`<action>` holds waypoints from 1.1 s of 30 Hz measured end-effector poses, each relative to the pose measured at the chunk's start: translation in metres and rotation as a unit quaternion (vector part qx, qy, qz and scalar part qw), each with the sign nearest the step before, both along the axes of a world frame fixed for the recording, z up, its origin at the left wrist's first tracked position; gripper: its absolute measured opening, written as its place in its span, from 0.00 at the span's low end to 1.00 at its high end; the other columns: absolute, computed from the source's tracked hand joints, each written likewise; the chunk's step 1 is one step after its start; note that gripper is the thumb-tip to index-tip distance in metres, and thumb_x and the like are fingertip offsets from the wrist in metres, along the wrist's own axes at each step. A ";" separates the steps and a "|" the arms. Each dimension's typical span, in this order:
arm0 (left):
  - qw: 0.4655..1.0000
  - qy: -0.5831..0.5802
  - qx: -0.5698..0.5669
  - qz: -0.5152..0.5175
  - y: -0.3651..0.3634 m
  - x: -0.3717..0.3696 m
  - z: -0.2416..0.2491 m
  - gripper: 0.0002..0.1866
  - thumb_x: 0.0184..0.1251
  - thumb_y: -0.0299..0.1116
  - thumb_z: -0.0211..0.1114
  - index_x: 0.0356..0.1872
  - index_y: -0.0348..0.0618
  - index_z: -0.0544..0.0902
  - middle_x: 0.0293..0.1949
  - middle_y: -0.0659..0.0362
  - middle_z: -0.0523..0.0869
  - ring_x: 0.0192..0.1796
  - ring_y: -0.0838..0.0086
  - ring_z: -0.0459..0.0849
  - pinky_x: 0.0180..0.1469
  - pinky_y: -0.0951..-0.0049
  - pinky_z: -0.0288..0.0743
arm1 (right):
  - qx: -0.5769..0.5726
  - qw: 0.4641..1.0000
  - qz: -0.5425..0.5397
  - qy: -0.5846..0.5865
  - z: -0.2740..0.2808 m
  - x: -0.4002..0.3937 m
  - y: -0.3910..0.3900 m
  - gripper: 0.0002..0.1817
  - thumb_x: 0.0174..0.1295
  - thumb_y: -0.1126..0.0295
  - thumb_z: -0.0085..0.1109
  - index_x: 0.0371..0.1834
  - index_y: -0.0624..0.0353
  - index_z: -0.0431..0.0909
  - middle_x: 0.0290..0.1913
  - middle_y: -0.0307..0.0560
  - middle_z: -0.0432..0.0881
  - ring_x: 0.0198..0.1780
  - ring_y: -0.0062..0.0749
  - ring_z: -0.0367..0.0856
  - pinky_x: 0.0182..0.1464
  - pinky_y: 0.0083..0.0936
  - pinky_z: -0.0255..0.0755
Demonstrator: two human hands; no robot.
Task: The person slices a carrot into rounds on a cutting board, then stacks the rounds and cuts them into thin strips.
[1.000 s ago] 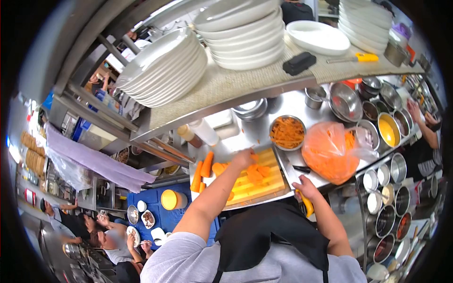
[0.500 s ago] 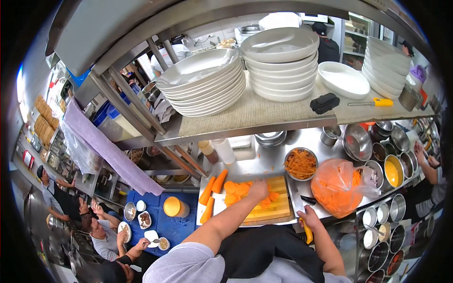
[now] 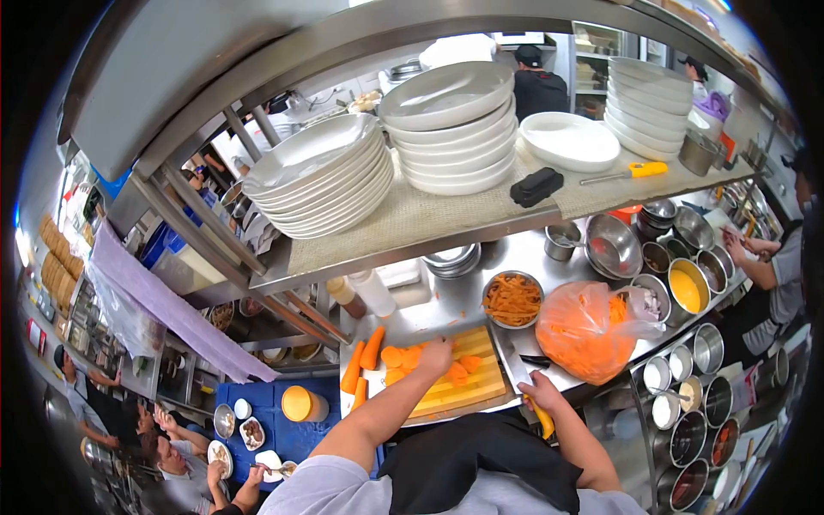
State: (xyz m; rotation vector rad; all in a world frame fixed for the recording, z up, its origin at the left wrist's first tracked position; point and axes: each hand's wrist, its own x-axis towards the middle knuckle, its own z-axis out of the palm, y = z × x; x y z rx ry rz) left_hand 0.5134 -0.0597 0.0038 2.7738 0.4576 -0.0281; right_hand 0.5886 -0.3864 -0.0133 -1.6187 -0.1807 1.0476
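Orange carrot pieces [image 3: 410, 359] lie on the wooden board [image 3: 463, 386] on the steel bench [image 3: 481, 283], whole carrots [image 3: 360, 360] just beside. Left hand [image 3: 435, 354] presses down on the pieces, grip spread. Right hand [image 3: 542, 393] has its grip closed round the yellow-handled knife [image 3: 524, 382] at the board's right edge.

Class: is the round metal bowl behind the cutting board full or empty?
Partly full: shredded carrot covers the metal bowl's bottom, below its rim.

No readable text.
Plates [image 3: 446, 129], bowls [image 3: 684, 288], bag [image 3: 586, 329] and cutting board [image 3: 463, 386] show no legible labels, brands or numbers.
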 end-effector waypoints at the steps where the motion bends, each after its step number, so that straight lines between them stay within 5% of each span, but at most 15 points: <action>1: 1.000 -0.001 0.001 -0.007 0.001 -0.004 -0.002 0.15 0.69 0.30 0.56 0.51 0.37 0.84 0.51 0.40 0.84 0.53 0.44 0.85 0.55 0.48 0.80 | 0.005 1.000 0.002 -0.010 -0.005 0.001 0.001 0.15 0.71 0.68 0.65 0.51 0.62 0.69 0.26 0.43 0.77 0.21 0.28 0.77 0.19 0.26 0.70; 7: 0.990 -0.128 -0.051 -0.037 -0.013 -0.029 0.034 0.13 0.66 0.26 0.58 0.50 0.41 0.85 0.47 0.46 0.83 0.52 0.45 0.82 0.54 0.50 0.78 | -0.001 1.000 0.000 -0.029 -0.008 0.002 -0.001 0.22 0.72 0.64 0.65 0.57 0.69 0.69 0.24 0.48 0.80 0.17 0.30 0.77 0.19 0.29 0.69; 10: 0.981 -0.183 -0.005 -0.067 -0.019 -0.050 0.036 0.13 0.61 0.25 0.66 0.47 0.44 0.85 0.47 0.50 0.83 0.52 0.49 0.81 0.55 0.53 0.77 | 0.002 1.000 0.004 -0.027 -0.009 0.001 0.001 0.15 0.72 0.67 0.65 0.50 0.64 0.71 0.23 0.46 0.78 0.17 0.29 0.76 0.19 0.28 0.69; 17: 0.976 -0.117 -0.067 -0.171 -0.008 -0.076 0.002 0.24 0.50 0.35 0.80 0.50 0.47 0.84 0.50 0.53 0.83 0.55 0.52 0.80 0.58 0.57 0.76 | -0.017 1.000 0.004 -0.018 0.002 -0.001 0.002 0.32 0.71 0.66 0.66 0.70 0.72 0.62 0.24 0.47 0.77 0.17 0.30 0.75 0.19 0.27 0.67; 22: 0.978 -0.104 0.045 -0.173 -0.006 -0.067 0.031 0.35 0.50 0.38 0.81 0.63 0.49 0.80 0.59 0.53 0.81 0.62 0.54 0.78 0.64 0.58 0.75 | -0.026 0.999 0.015 -0.018 -0.001 0.000 0.003 0.32 0.71 0.66 0.66 0.70 0.72 0.62 0.25 0.47 0.78 0.18 0.29 0.75 0.19 0.28 0.68; 24: 0.978 0.034 -0.001 -0.204 0.003 -0.061 0.029 0.40 0.51 0.39 0.82 0.69 0.53 0.76 0.63 0.52 0.78 0.64 0.52 0.77 0.66 0.55 0.75 | -0.021 1.000 -0.004 -0.023 -0.002 0.000 0.004 0.27 0.71 0.64 0.66 0.63 0.70 0.66 0.23 0.48 0.78 0.16 0.31 0.76 0.18 0.29 0.68; 29: 0.980 0.054 -0.059 -0.180 0.004 -0.052 0.030 0.40 0.51 0.40 0.82 0.68 0.51 0.77 0.64 0.51 0.78 0.64 0.50 0.77 0.67 0.54 0.74 | -0.017 1.000 -0.002 -0.006 0.004 0.000 0.006 0.27 0.70 0.68 0.66 0.64 0.71 0.65 0.28 0.48 0.78 0.21 0.29 0.77 0.19 0.27 0.69; 33: 0.984 0.095 -0.065 -0.136 -0.006 -0.045 0.028 0.38 0.51 0.37 0.81 0.67 0.48 0.77 0.61 0.49 0.78 0.64 0.49 0.77 0.67 0.54 0.74 | -0.003 1.000 -0.011 0.009 0.001 0.000 0.003 0.18 0.70 0.70 0.66 0.54 0.67 0.69 0.29 0.47 0.78 0.21 0.30 0.77 0.18 0.27 0.69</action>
